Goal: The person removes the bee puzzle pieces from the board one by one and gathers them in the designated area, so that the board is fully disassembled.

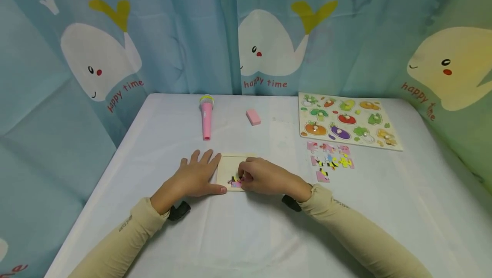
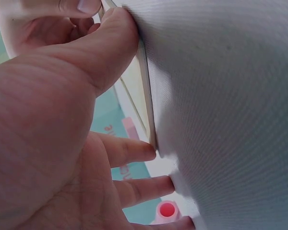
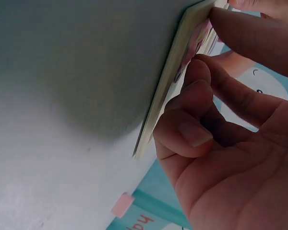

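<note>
A small pale wooden puzzle board (image 1: 226, 167) lies on the table between both hands. My left hand (image 1: 197, 175) spreads its fingers at the board's left side, thumb at the near corner. In the left wrist view the thumb (image 2: 110, 48) and index fingertip touch the board's edge (image 2: 146, 100). My right hand (image 1: 265, 177) bends over the board's near right part, thumb and index finger at a pink puzzle piece (image 3: 194, 43) in the frame. Its other fingers (image 3: 182, 134) are curled in. More pink, yellow and black puzzle picture (image 1: 234, 182) shows beside the right fingers.
Several loose puzzle pieces (image 1: 323, 176) lie to the right, below a vegetable peg board (image 1: 349, 120). A pink toy microphone (image 1: 206, 120) and a pink block (image 1: 253, 117) lie farther back. A blue whale-print curtain (image 1: 207, 34) hangs behind the white table (image 1: 230, 235).
</note>
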`<state>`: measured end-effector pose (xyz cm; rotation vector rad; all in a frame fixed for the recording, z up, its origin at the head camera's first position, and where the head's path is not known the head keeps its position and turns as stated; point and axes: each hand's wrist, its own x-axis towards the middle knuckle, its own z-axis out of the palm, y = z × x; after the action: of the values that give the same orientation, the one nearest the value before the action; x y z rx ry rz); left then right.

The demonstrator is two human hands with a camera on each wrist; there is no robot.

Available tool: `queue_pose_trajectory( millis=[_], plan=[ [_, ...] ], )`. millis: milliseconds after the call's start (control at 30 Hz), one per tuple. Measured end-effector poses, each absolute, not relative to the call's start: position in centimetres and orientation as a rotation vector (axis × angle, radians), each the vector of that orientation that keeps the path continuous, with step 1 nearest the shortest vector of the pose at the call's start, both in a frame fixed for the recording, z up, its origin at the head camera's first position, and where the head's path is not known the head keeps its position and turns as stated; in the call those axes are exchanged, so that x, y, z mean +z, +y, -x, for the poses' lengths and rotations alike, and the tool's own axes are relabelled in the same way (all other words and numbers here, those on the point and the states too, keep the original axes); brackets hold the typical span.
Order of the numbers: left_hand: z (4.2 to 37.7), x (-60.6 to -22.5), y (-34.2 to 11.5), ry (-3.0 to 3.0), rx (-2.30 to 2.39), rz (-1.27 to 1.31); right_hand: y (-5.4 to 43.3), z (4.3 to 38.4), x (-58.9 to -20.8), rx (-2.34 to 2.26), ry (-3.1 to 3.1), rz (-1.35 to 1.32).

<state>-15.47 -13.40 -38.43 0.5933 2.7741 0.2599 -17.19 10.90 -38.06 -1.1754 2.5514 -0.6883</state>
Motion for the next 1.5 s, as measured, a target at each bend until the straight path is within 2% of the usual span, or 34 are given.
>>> queue_pose_trajectory(
  millis=[367, 767, 1133, 1500],
  plan=[
    [15.3, -38.5, -13.3, 2.781, 0.257, -0.584, 10.5, 17.2, -38.7, -0.734, 2.567, 1.131],
    [15.4, -38.4, -13.2, 2.780, 0.270, -0.576, 11.0, 17.3, -37.7, -1.121, 2.488, 0.989],
    [15.4, -38.4, -13.2, 2.787, 0.283, -0.581, 15.1, 17.5, -36.7, -1.349, 2.561, 0.831],
    [15.4, -38.5, -13.2, 2.776, 0.298, -0.579, 19.3, 17.1, -36.0, -1.354, 2.624, 0.641]
  ],
)
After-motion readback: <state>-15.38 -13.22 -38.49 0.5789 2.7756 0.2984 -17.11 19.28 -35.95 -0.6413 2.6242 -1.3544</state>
